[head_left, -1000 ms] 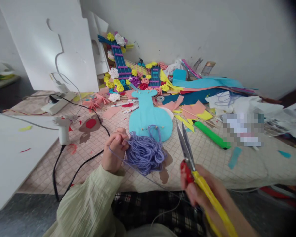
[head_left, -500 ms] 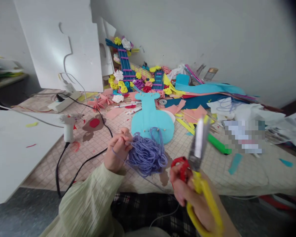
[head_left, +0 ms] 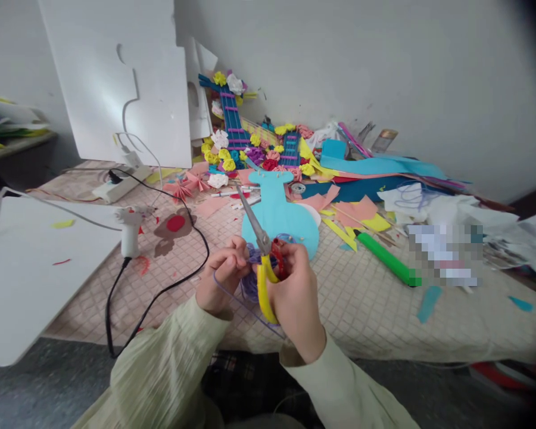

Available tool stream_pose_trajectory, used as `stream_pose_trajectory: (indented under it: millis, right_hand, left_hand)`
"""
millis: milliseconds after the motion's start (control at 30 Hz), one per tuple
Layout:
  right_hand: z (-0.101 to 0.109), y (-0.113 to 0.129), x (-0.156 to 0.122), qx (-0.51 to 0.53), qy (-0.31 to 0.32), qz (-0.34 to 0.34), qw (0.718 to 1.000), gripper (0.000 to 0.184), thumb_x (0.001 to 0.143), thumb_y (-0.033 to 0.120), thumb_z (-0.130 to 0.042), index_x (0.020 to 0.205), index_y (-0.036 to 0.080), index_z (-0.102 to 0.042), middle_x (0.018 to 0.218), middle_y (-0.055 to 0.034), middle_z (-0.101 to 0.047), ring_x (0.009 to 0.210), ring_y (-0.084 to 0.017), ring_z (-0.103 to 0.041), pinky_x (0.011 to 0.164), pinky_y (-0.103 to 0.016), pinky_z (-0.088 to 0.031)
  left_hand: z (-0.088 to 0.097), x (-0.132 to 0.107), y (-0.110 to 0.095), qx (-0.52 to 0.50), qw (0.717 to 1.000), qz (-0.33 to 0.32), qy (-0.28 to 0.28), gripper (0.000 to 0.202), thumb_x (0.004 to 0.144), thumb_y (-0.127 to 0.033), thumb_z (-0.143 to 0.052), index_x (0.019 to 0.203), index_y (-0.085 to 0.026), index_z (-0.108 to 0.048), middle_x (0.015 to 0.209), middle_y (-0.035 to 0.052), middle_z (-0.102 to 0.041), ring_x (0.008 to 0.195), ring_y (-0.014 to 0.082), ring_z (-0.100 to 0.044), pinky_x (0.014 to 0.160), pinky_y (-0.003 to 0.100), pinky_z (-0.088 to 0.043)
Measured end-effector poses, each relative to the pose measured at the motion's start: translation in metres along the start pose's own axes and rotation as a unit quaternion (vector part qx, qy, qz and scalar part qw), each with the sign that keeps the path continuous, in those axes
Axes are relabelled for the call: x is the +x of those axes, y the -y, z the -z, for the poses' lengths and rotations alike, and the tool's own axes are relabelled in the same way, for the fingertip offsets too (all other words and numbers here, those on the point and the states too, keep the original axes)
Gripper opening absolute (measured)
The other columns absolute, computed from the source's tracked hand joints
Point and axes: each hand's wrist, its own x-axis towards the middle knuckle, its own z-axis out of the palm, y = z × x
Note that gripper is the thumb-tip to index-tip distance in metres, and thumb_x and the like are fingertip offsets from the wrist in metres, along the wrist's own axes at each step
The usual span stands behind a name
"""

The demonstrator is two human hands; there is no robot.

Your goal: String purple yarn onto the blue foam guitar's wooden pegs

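Note:
My right hand (head_left: 295, 292) is closed on a pair of scissors (head_left: 262, 241) with one yellow and one red handle loop. The blades point up and away to the left, and appear together. Pinched in my left hand (head_left: 226, 271) is purple yarn (head_left: 250, 289); a single strand trails from it down to the right. Most of the yarn bundle is hidden behind the scissors and my right hand. Just beyond lies a light-blue guitar-shaped cutout (head_left: 274, 205) on the table, its lower part partly covered by the yarn and my hand.
A white glue gun (head_left: 129, 232) stands at left, its black cord looping beside my left arm. A green tube-shaped object (head_left: 388, 259) lies at right. Paper-flower-covered guitar shapes (head_left: 234, 128) lean at the back. A white board (head_left: 36, 268) covers the left side.
My right hand has brought the scissors left and inward, from the right side to over the yarn beside my left hand. The left hand stays pinched on the yarn.

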Motion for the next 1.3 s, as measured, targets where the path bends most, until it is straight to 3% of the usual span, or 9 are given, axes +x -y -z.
stream_pose_trajectory:
  millis: [133,233,400,500,833,967,1100,1200,1300]
  right_hand:
    - [0.001,-0.003,0.003,0.052,0.026,-0.03,0.998,0.031,0.063,0.024,-0.068,0.084,0.02,-0.046,0.073,-0.0006,-0.061,0.065,-0.015,-0.061,0.058,-0.027,-0.049]
    - [0.006,-0.003,0.004,0.124,0.013,-0.052,0.991,0.033,0.061,0.022,-0.069,0.083,0.02,-0.044,0.069,0.0028,-0.06,0.06,-0.012,-0.059,0.053,-0.022,-0.048]
    - [0.02,-0.002,0.005,0.208,-0.006,-0.097,0.973,0.04,0.056,0.026,-0.073,0.079,0.019,-0.041,0.061,0.0072,-0.058,0.039,-0.004,-0.045,0.034,-0.015,-0.033]
    - [0.027,-0.005,0.006,0.223,-0.025,-0.097,0.97,0.04,0.056,0.026,-0.073,0.076,0.019,-0.04,0.061,0.0076,-0.058,0.033,-0.001,-0.038,0.03,-0.014,-0.027]
    - [0.055,-0.024,0.01,0.243,-0.081,-0.095,0.962,0.043,0.054,0.027,-0.077,0.076,0.018,-0.041,0.062,0.0065,-0.056,0.032,-0.002,-0.039,0.028,-0.014,-0.027]
    - [0.069,-0.033,0.012,0.237,-0.116,-0.098,0.959,0.041,0.056,0.028,-0.076,0.075,0.018,-0.04,0.059,0.0073,-0.052,0.031,-0.002,-0.038,0.028,-0.014,-0.026]
    - [0.077,-0.037,0.012,0.221,-0.136,-0.114,0.959,0.04,0.06,0.03,-0.074,0.076,0.018,-0.039,0.055,0.0087,-0.047,0.032,-0.003,-0.038,0.029,-0.014,-0.025]
    - [0.078,-0.03,0.011,0.221,-0.154,-0.081,0.96,0.038,0.066,0.033,-0.071,0.074,0.019,-0.037,0.05,0.0106,-0.041,0.031,-0.003,-0.035,0.029,-0.014,-0.025]
    - [0.075,-0.014,0.007,0.218,-0.111,-0.05,0.968,0.037,0.067,0.035,-0.069,0.072,0.019,-0.036,0.045,0.0112,-0.04,0.03,-0.004,-0.035,0.029,-0.015,-0.026]
  left_hand:
    - [0.0,0.001,-0.002,-0.015,1.0,0.014,0.003,0.021,0.07,-0.032,-0.068,0.059,-0.015,-0.063,0.073,-0.0002,-0.035,0.061,0.0078,-0.037,0.046,0.016,-0.031]
    - [0.0,0.002,-0.004,-0.038,0.999,0.021,-0.005,0.022,0.07,-0.032,-0.068,0.059,-0.015,-0.062,0.072,-0.0007,-0.034,0.06,0.007,-0.036,0.045,0.015,-0.03]
    - [-0.004,0.003,-0.008,-0.073,0.996,0.035,-0.028,0.023,0.068,-0.031,-0.071,0.057,-0.014,-0.061,0.069,-0.0021,-0.034,0.057,0.0056,-0.036,0.046,0.014,-0.034]
    - [-0.005,0.004,-0.011,-0.101,0.993,0.035,-0.042,0.022,0.066,-0.03,-0.072,0.057,-0.015,-0.06,0.068,-0.0028,-0.036,0.055,0.0051,-0.037,0.044,0.014,-0.035]
    - [0.001,0.005,-0.01,-0.159,0.986,-0.001,-0.04,0.013,0.072,-0.027,-0.068,0.068,-0.017,-0.061,0.06,-0.0053,-0.044,0.047,0.0041,-0.043,0.04,0.013,-0.039]
    - [0.003,0.006,-0.012,-0.171,0.984,-0.021,-0.047,0.011,0.072,-0.028,-0.068,0.069,-0.02,-0.062,0.064,-0.0057,-0.051,0.043,0.0023,-0.04,0.037,0.012,-0.036]
    - [0.004,0.006,-0.014,-0.153,0.987,-0.022,-0.039,0.012,0.071,-0.033,-0.068,0.068,-0.022,-0.063,0.072,-0.0045,-0.054,0.043,0.0019,-0.038,0.034,0.012,-0.032]
    - [0.002,0.003,-0.011,-0.112,0.993,-0.019,-0.018,0.012,0.074,-0.035,-0.065,0.07,-0.024,-0.064,0.081,-0.0028,-0.055,0.046,0.0024,-0.042,0.033,0.013,-0.028]
    - [0.002,0.0,-0.004,-0.026,0.998,-0.05,0.028,0.015,0.078,-0.035,-0.059,0.072,-0.023,-0.066,0.091,0.0009,-0.055,0.048,0.0038,-0.046,0.033,0.015,-0.027]
